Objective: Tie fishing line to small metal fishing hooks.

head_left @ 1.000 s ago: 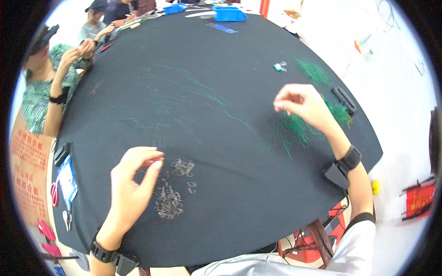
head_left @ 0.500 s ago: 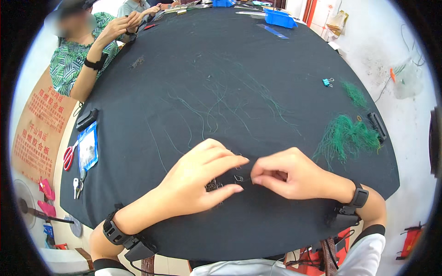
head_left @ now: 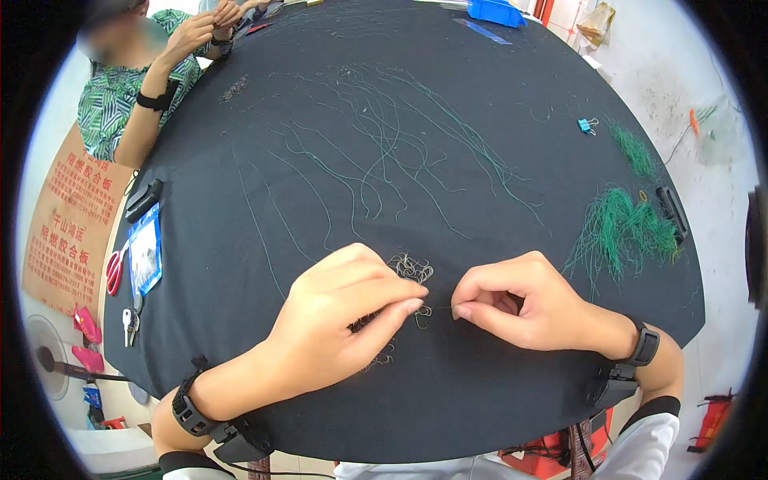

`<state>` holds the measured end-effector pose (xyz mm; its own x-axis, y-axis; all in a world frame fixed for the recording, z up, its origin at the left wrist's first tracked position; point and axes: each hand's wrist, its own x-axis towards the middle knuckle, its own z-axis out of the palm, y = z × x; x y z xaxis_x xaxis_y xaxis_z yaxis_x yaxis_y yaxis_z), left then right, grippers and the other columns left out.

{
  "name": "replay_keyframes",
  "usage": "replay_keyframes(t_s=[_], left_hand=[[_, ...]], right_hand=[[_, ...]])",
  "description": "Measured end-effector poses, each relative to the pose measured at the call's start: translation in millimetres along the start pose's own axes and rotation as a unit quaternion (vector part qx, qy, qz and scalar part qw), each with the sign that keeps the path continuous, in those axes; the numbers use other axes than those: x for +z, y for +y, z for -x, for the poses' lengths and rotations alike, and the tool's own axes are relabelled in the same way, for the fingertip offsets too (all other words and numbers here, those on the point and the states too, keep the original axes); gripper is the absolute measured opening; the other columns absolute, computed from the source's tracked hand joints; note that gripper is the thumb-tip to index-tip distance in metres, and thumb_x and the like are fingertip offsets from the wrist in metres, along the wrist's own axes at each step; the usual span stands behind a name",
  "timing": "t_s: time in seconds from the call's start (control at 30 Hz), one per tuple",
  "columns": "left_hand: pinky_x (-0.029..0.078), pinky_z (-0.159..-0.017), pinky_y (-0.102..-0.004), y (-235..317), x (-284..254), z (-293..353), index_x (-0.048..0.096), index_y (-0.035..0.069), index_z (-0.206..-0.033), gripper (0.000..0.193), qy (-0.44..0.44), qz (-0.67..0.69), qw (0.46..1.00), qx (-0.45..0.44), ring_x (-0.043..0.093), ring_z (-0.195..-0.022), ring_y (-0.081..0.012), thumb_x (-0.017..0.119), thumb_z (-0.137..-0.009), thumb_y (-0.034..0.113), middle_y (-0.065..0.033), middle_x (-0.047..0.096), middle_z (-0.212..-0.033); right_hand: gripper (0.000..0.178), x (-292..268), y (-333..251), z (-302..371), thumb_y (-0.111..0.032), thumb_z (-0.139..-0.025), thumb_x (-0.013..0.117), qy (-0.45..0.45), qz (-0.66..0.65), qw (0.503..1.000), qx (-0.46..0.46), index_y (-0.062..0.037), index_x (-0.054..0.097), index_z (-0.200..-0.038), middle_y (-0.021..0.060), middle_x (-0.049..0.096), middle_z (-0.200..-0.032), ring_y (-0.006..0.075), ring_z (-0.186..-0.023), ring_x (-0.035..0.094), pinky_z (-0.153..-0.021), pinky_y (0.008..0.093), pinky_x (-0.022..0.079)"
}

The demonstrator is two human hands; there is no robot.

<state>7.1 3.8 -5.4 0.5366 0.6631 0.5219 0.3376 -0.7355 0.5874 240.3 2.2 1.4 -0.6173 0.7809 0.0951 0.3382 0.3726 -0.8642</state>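
Note:
My left hand (head_left: 340, 300) hovers low over the black cloth, thumb and forefinger pinched; what the tips grip is too small to name. Opposite it, my right hand (head_left: 524, 302) pinches the end of a thin line (head_left: 442, 307) that runs across the short gap between the hands. Just beyond my left fingertips lies a pile of small curved wire pieces (head_left: 410, 268), resembling fish hooks. More dark wire bits (head_left: 364, 322) show under the left palm, partly hidden. A little looped piece (head_left: 423, 314) hangs or lies by the left fingertips; I cannot tell which.
Long green threads (head_left: 384, 152) spread over the cloth ahead. On the right are green thread bundles (head_left: 620, 236) and a teal binder clip (head_left: 588, 126). Red-handled scissors (head_left: 114, 272), a blue-white packet (head_left: 146, 252) and keys (head_left: 130, 324) lie left. A person (head_left: 132, 88) works at the far left.
My left thumb and forefinger, spread apart before, have come together in a pinch. The right hand stays pinched. The wire pile beyond the left hand has come into sight, and the view has shifted slightly.

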Motion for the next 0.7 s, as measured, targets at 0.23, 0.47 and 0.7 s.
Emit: replay_keyframes(t_s=[0.23, 0.47, 0.7], left_hand=[[0.047, -0.068, -0.0326, 9.5, -7.4, -3.9, 0.068, 0.002, -0.092, 0.025, -0.020, -0.008, 1.000, -0.006, 0.059, -0.073, -0.0236, 0.073, -0.068, 0.001, -0.0075, 0.065, -0.079], [0.047, -0.064, -0.0319, 3.8, -4.0, -1.8, 0.070, 0.004, -0.081, 0.015, -0.037, -0.018, 0.999, 0.020, 0.059, -0.072, -0.0230, 0.075, -0.067, 0.002, -0.0077, 0.064, -0.076], [0.046, -0.062, -0.0324, 14.3, -4.9, -6.0, 0.069, 0.003, -0.082, 0.021, -0.047, -0.048, 0.998, 0.008, 0.058, -0.068, -0.0233, 0.072, -0.062, -0.001, -0.0076, 0.063, -0.073]], right_hand=[[0.004, 1.5, -0.5, -1.1, -0.003, -0.081, 0.059, -0.012, 0.003, 1.000, 0.013, -0.0021, 0.062, -0.083, 0.0041, 0.053, -0.054, 0.0075, -0.046, 0.046, -0.045, 0.0254, 0.036], [0.002, 3.3, 2.8, 0.4, -0.003, -0.080, 0.060, -0.001, 0.004, 1.000, -0.028, -0.0021, 0.061, -0.082, 0.0052, 0.053, -0.056, 0.0108, -0.046, 0.049, -0.045, 0.0268, 0.036], [0.002, 3.3, 9.8, -1.2, -0.002, -0.080, 0.060, -0.013, 0.019, 0.998, -0.060, -0.0023, 0.059, -0.078, 0.0034, 0.049, -0.053, 0.0109, -0.045, 0.045, -0.044, 0.0265, 0.035]])
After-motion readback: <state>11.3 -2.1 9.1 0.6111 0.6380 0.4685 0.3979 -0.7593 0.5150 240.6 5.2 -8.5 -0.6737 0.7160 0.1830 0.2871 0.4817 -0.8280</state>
